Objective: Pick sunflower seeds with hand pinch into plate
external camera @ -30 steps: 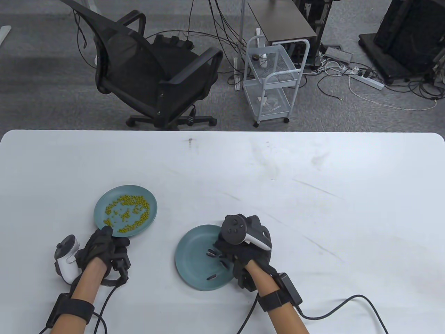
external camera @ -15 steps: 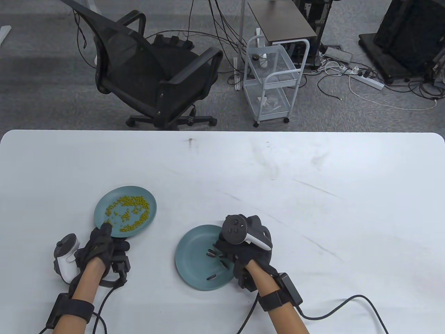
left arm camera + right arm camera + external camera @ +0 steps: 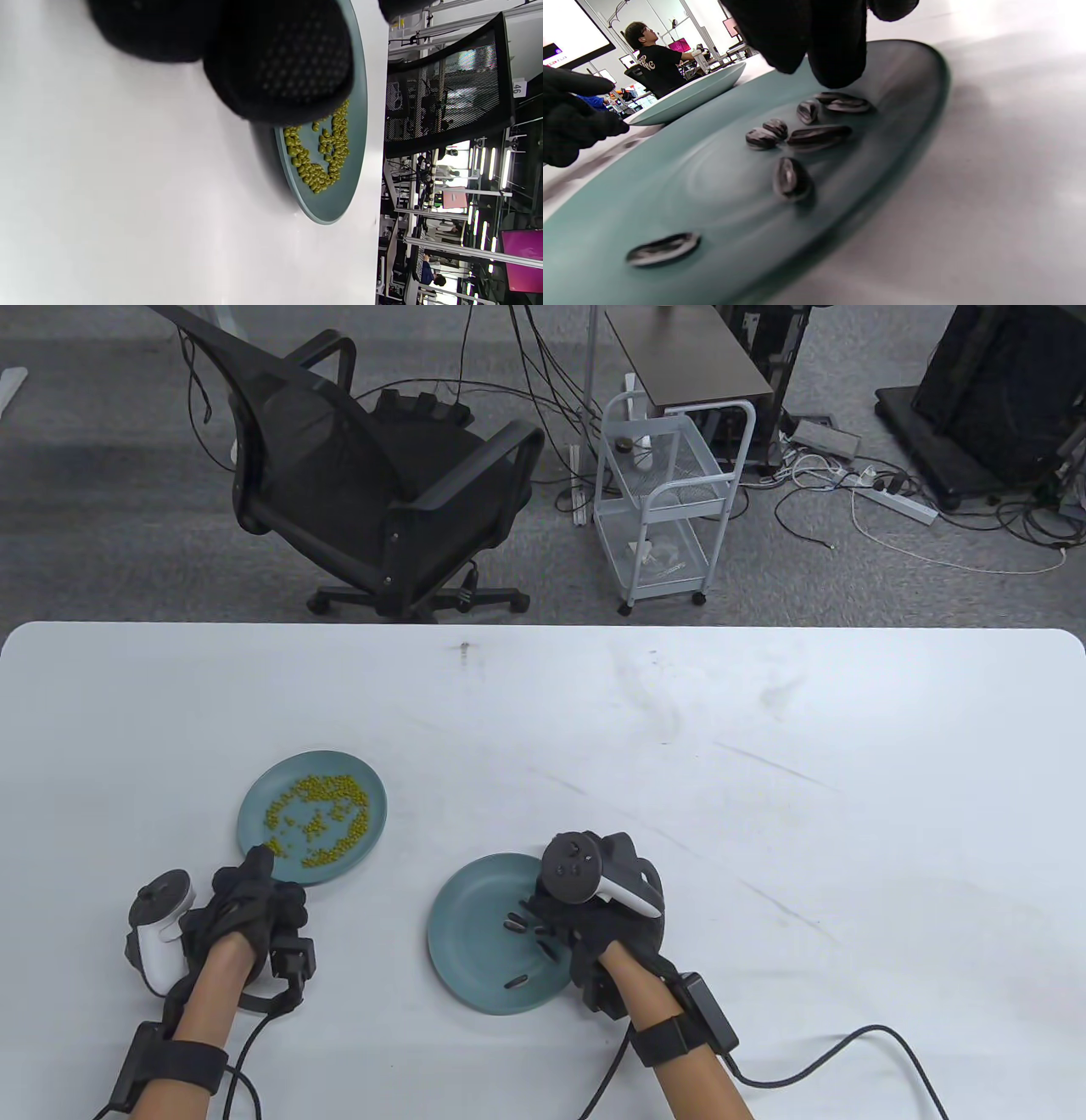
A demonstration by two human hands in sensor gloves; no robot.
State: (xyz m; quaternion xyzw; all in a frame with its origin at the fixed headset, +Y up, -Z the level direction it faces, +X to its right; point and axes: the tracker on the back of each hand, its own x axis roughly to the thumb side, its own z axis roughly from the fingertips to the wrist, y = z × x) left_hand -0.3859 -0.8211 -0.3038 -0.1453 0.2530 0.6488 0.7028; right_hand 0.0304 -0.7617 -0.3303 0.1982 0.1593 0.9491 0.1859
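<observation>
Right hand [image 3: 607, 920] over right edge of near plate [image 3: 475, 959], fingertips [image 3: 835, 63] bunched together, pointing down just above the sunflower seeds [image 3: 801, 127]; whether a seed is pinched between them, cannot tell. Seeds lie loose on near plate: a cluster under the fingertips, one apart toward the plate's near edge [image 3: 517, 982]. Near plate sits on white counter [image 3: 764, 780], front centre. Left hand [image 3: 246, 908] rests on counter at front left, one finger [image 3: 257, 865] stretched onto the near rim of the far plate [image 3: 312, 817], other fingers curled; holds nothing visible. Left wrist view: gloved finger [image 3: 280, 59] covers part of that plate's rim [image 3: 331, 207]. Far plate holds many small yellow-green beans [image 3: 321, 819], spread in a loose ring. The two plates are apart, far plate to the left and further back. Beyond counter: black office chair [image 3: 365, 475], white wire cart [image 3: 666, 500], cables on grey floor [image 3: 899, 517].
</observation>
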